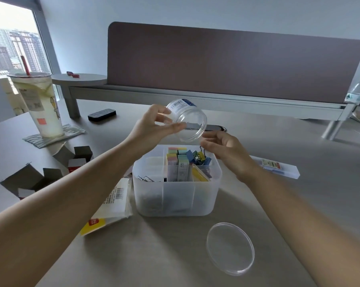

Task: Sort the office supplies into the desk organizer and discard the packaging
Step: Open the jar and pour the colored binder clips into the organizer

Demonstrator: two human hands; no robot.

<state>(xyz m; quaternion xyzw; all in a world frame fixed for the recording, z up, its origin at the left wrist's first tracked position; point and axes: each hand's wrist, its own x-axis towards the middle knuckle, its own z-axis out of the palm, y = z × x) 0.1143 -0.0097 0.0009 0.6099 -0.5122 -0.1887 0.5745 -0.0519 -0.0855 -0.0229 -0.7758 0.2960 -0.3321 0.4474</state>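
Note:
My left hand (154, 125) grips an empty clear plastic jar (190, 122), tilted with its mouth toward me, above the translucent desk organizer (175, 201). My right hand (226, 150) hovers just below and right of the jar, fingers loosely curled, holding nothing. The organizer holds pastel sticky notes (177, 156), coloured binder clips (197, 157) at its back right, and paper clips (146, 179) at the left. The jar's clear round lid (230, 248) lies flat on the desk in front of the organizer.
Opened grey cardboard boxes (29, 181) and a plastic packet with a yellow label (110, 206) lie left of the organizer. A tall drink cup (40, 104) stands far left, a black eraser (102, 114) behind, a long clear pack (278, 167) at right.

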